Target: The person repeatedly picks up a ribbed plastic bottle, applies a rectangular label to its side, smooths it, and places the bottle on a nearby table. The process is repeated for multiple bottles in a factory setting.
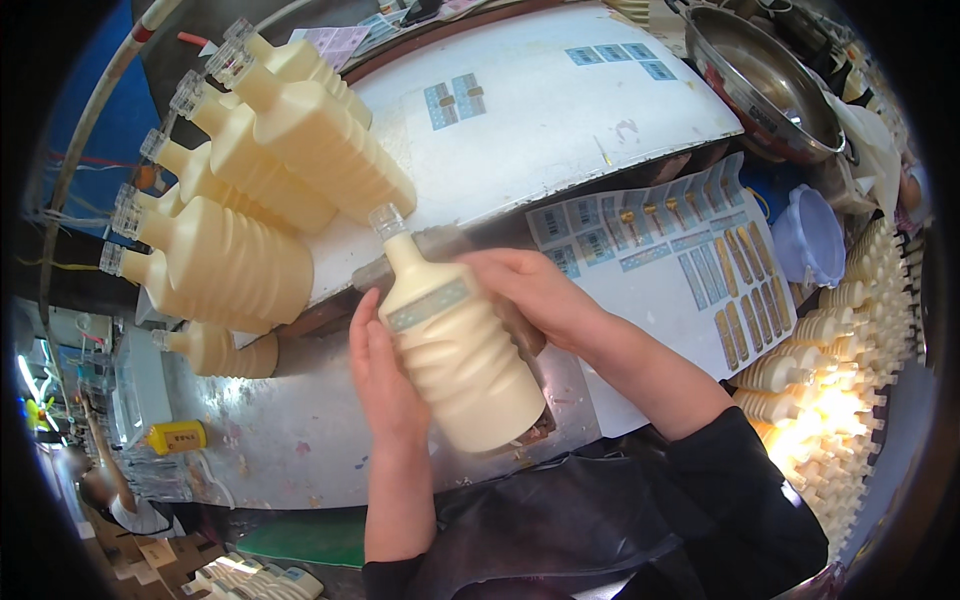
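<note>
Between my two hands a cream ribbed bottle (pixel 468 375) leans with its clear glass-like neck pointing up and to the left. A pale blue-grey label strip (pixel 428 307) lies across its shoulder. My left hand (pixel 387 380) presses along the bottle's left side with its fingers close together. On the other side, my right hand (pixel 528 287) holds the bottle near the shoulder; some of its fingers are hidden behind it. Right of the bottle, a sheet of blue and gold stickers (pixel 655 270) lies on the work surface, with several gaps among its rows.
Several cream bottles (pixel 320 130) stand grouped at the left. Loose stickers (pixel 455 100) lie on the white raised board (pixel 540 90). A metal pan (pixel 760 80) and a lilac basin (pixel 812 235) stand at right, beside many packed bottles (pixel 820 400). A yellow container (pixel 176 437) lies left.
</note>
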Demonstrator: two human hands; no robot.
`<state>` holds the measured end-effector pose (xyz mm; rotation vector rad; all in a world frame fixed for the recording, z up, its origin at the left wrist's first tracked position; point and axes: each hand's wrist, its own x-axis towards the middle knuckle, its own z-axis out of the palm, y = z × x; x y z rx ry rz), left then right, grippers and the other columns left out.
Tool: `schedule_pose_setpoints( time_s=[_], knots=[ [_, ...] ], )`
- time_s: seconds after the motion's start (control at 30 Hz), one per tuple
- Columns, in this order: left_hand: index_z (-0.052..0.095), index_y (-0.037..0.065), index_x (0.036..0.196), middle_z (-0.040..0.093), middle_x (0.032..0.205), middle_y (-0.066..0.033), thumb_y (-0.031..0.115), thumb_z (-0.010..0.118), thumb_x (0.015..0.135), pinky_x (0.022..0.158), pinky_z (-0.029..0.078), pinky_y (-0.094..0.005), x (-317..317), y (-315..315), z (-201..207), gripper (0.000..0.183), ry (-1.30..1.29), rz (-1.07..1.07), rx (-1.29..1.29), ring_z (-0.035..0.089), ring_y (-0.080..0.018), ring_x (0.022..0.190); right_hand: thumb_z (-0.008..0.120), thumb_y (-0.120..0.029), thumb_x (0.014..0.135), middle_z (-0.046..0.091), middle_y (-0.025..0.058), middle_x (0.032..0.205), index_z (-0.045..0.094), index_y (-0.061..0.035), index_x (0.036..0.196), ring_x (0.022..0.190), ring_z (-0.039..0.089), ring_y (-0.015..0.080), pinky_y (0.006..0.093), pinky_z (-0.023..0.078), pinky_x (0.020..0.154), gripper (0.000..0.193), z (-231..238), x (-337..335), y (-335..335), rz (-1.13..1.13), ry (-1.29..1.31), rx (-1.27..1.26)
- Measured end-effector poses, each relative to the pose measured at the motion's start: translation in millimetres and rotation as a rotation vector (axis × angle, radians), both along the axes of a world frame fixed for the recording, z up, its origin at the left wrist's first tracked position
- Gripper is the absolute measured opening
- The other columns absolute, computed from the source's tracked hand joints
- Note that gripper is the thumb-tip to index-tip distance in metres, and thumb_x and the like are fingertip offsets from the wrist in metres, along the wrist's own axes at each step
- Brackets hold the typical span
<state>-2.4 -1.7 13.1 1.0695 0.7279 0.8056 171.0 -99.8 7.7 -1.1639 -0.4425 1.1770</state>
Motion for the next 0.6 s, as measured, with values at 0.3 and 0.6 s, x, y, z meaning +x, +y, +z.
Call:
schedule_pose_setpoints(
  time_s=[0.3, 0.6],
  knots=[
    [0.037, 0.003, 0.154, 0.051, 0.149, -0.0168, 0.025, 0.028, 0.112, 0.113, 0.044, -0.0419, -10, -8, -13, 0.048, 0.011, -0.230, 0.007, 0.054, -0.0288, 0.134, 0.051, -0.018, 0.104, 0.068, 0.0154, 0.105, 0.062, 0.0015, 0.137, 0.102, 0.065, 0.0268, 0.0374, 0.050, 0.093, 0.040, 10, -20, -20, -0.056, -0.523, 0.036],
    [0.040, 0.003, 0.152, 0.053, 0.148, -0.0148, 0.027, 0.032, 0.111, 0.114, 0.044, -0.0422, -8, -6, -18, 0.048, -0.128, -0.264, -0.108, 0.055, -0.0283, 0.134, 0.053, -0.020, 0.104, 0.067, 0.0196, 0.112, 0.060, 0.0026, 0.138, 0.106, 0.065, 0.0340, 0.0405, 0.050, 0.093, 0.041, 20, -24, -23, -0.066, -0.670, -0.055]
  ],
)
